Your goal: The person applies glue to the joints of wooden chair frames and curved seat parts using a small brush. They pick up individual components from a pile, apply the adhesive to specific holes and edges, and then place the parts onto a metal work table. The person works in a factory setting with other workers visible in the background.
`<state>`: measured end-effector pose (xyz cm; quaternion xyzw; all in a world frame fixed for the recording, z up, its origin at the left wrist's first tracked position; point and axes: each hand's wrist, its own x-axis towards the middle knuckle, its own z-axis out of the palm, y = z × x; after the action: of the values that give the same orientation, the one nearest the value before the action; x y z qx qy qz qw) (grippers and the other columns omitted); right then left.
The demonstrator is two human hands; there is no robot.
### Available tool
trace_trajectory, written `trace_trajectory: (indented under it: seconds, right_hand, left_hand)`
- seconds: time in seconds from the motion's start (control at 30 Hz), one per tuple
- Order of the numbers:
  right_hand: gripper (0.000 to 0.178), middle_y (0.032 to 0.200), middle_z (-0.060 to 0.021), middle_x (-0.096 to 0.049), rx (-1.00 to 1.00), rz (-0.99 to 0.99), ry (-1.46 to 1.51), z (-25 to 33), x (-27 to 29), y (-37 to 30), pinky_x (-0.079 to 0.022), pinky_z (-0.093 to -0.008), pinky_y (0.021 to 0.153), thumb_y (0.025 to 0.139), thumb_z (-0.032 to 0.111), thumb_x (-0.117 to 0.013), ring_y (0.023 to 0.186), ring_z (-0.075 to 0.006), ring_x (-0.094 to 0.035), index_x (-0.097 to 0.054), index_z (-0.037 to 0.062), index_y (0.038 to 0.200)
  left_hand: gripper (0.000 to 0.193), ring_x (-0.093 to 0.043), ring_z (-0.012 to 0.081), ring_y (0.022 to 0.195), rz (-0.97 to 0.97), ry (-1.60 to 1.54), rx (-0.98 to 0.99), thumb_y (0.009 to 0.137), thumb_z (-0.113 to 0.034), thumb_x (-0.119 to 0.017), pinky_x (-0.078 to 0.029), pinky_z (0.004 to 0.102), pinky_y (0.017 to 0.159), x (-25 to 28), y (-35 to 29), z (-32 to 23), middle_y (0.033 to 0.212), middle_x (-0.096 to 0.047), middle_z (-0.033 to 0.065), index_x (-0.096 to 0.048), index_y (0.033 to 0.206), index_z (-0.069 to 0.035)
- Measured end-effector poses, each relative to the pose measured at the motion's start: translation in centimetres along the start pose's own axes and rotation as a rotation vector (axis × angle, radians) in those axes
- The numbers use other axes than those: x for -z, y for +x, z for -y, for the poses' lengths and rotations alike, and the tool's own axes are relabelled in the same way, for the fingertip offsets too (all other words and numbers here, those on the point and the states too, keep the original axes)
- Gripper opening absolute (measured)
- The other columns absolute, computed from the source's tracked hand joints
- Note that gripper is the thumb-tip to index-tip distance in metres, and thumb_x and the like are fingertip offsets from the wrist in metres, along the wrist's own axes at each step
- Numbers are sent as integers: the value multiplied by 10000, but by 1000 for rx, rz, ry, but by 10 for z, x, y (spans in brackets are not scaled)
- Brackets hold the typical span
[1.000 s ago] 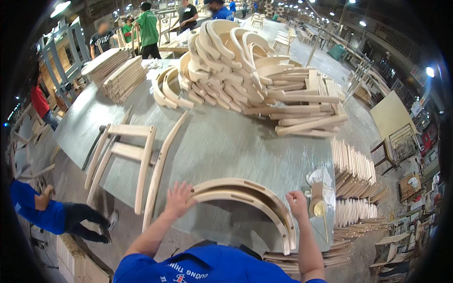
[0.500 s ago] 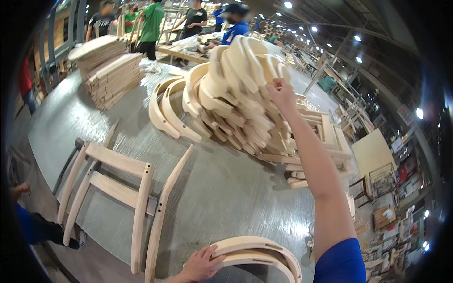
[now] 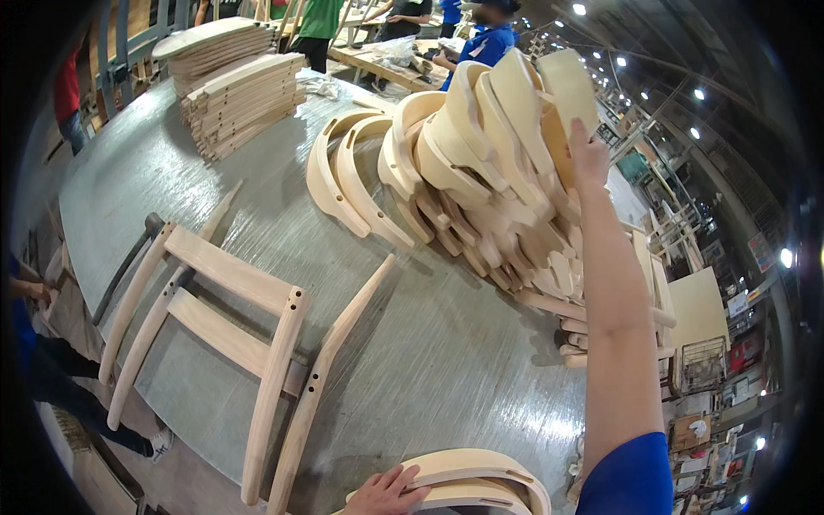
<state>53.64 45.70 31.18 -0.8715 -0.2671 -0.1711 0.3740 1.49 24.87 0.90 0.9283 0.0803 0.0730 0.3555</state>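
On curved pc (image 3: 565,84): R hand (image 3: 589,156)

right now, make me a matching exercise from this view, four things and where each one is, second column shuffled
1. bare left hand
2. bare right hand
3. stack of long, pale wooden slats
4. pale wooden frame with two crosspieces

A. at the right side of the heap of curved, pale wooden pieces
B. near left part of the smooth grey table
C. on the arched, pale wooden pieces at the picture's lower edge
D. far left part of the table

Pairs: 1-C, 2-A, 3-D, 4-B
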Motion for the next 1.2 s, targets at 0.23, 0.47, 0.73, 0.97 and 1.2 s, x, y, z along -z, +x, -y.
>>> trace_trajectory:
  seconds: [0.23,0.47,0.73,0.97,1.2]
  right_hand:
    - [486,682,-78,-534,-108,-271,1103,-15,123,-27,-454,-274,484,840,449,-583,546,-178,-540,-536,-12,989]
    - [194,685,-6,-447,-242,-29,1128,-164,296,-194,-358,-233,461,919,250,-528,494,-93,-412,-505,91,1027]
    - [539,656,-27,-471,-749,252,1201,-312,361,-488,-343,-221,364,803,279,-616,442,-98,-432,-423,14,1231]
    - [395,633,-18,-471,-866,575,1016,-355,363,-551,-354,-222,348,806,286,-601,442,-88,-454,-500,50,1107]
    - [314,843,-165,-601,-223,734,-38,-354,332,-532,-453,-391,795,820,316,-610,830,-345,-567,-641,26,936]
  left_hand:
    - [505,-483,324,1145,32,29,-113,788,-398,-637,-453,428,885,35,16,-15,1294,-428,158,-516,1254,-245]
    - [533,-383,386,1229,-399,235,-112,712,-265,-694,-281,539,1034,43,41,10,1276,-452,209,-544,1194,-92]
    - [824,-399,378,1211,-780,585,-79,701,-415,-723,-307,522,1001,146,127,-69,1317,-425,197,-344,1380,-145]
    - [486,-587,176,708,52,-205,472,878,-365,-585,-480,325,640,46,99,-23,879,-627,92,-483,1287,-124]
    - [397,-473,299,1050,-260,270,206,878,-370,-522,-367,421,921,9,46,-1,1066,-592,124,-586,1167,-106]
